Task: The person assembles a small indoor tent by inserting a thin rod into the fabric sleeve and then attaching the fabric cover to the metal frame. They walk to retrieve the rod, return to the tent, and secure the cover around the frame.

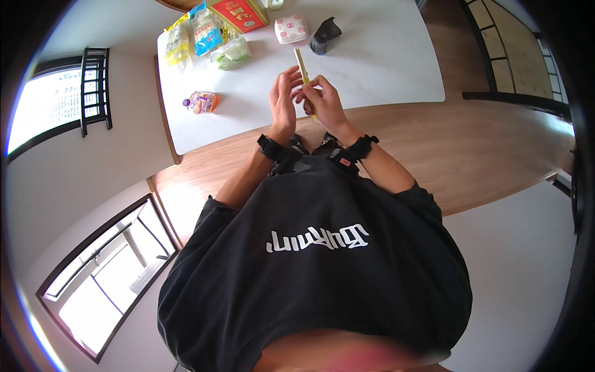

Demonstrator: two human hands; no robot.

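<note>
A brown wood-look floor [508, 142] is running beneath a smooth white desk [384, 74] with a rounded corner. Just inside the desk's near edge, our right hand [326, 108] is grasping a slim, straight, cream-and-yellow stick-shaped tool [300, 61], probably plastic, which is pointing toward the far edge. Our left hand [283, 102] is hovering beside it, fingers loosely bent, apparently empty; we cannot tell whether they are touching it. We are judging the tool light, stiff and slightly slippery, and are favouring its yellow middle for the hold.

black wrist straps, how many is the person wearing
2: one left wrist strap and one right wrist strap, the latter behind the right hand gripping a slim pale-yellow item. Both wrists are visible.
</note>
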